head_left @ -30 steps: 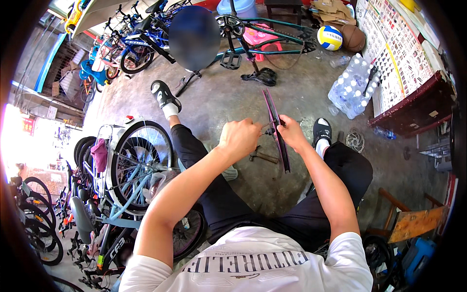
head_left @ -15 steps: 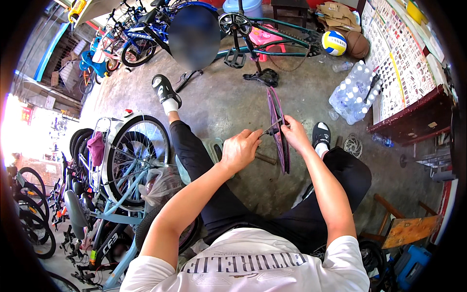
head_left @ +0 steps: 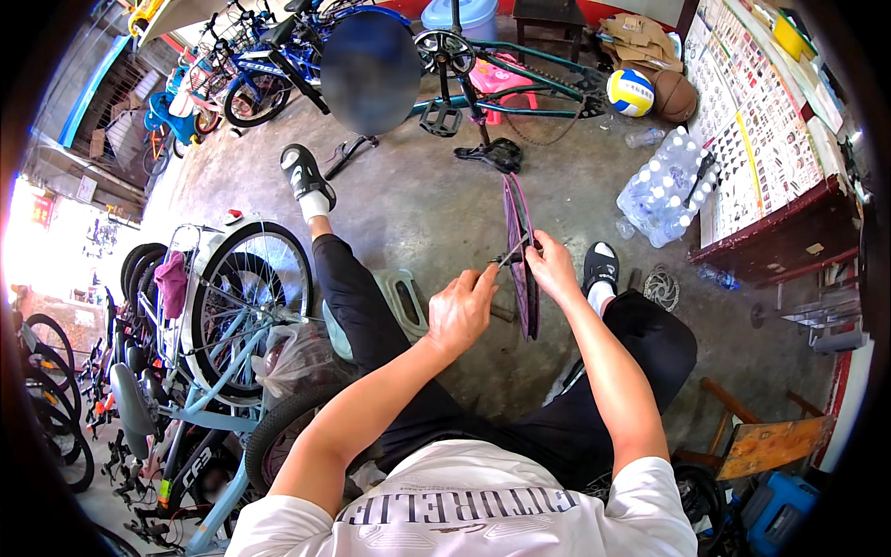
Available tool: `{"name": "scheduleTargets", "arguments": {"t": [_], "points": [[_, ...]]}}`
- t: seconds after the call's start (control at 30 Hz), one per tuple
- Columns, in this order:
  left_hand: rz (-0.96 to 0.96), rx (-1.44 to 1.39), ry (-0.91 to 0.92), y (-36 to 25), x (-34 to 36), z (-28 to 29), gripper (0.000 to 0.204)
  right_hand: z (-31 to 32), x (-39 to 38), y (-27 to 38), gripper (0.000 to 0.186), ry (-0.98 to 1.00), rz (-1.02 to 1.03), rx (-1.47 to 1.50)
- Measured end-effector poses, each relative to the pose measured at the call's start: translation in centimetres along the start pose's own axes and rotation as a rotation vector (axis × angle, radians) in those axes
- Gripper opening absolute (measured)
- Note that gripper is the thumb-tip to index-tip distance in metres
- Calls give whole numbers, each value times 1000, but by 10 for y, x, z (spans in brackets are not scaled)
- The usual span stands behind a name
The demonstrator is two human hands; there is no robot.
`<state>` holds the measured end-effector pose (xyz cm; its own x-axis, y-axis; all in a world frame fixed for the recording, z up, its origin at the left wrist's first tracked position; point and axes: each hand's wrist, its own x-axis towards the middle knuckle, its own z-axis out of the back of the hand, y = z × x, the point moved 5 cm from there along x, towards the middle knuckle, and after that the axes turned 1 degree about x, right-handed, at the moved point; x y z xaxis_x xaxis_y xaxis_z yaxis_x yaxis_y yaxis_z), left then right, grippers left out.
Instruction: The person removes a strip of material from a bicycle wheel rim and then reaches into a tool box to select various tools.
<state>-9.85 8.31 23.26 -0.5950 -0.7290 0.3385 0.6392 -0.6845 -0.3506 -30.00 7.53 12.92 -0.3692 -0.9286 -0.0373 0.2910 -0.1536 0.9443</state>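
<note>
Between my hands stands a bicycle wheel (head_left: 531,311) with a dark purple rim, seen nearly edge-on, without a tyre. My left hand (head_left: 461,311) is closed round one end of a thin metal tool (head_left: 511,251), rod-like or a slim wrench, that slants across the wheel's middle. On the wheel's right side, the fingers of my right hand (head_left: 554,269) are pinched together close to the hub and the tool's far end. Their exact hold is partly hidden. Beyond the wheel lies a bicycle frame (head_left: 548,70), upside down, its saddle (head_left: 490,155) on the floor.
Parked bicycles crowd the left, a light blue one (head_left: 215,418) nearest. A pale plastic stool (head_left: 403,302) is by my left leg. Wrapped bottles (head_left: 664,190), a volleyball (head_left: 630,92) and a basketball (head_left: 676,97) are at right, near a sprocket (head_left: 662,288) and wooden chair (head_left: 775,447).
The wheel has turned slightly more upright. The metal tool now slants up across it towards my right fingers. The whole view has shifted a little.
</note>
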Motion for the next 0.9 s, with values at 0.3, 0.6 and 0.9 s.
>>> {"name": "scheduleTargets", "arguments": {"t": [0.3, 0.6, 0.9], "points": [[91, -104, -10, -1, -6, -16, 34, 4, 4, -5, 24, -43, 10, -21], [130, -171, -18, 1, -10, -27, 34, 13, 1, 17, 21, -72, 39, -306], [127, -160, 4, -5, -1, -20, 33, 20, -2, 30, 28, -173, 279, -774]]}}
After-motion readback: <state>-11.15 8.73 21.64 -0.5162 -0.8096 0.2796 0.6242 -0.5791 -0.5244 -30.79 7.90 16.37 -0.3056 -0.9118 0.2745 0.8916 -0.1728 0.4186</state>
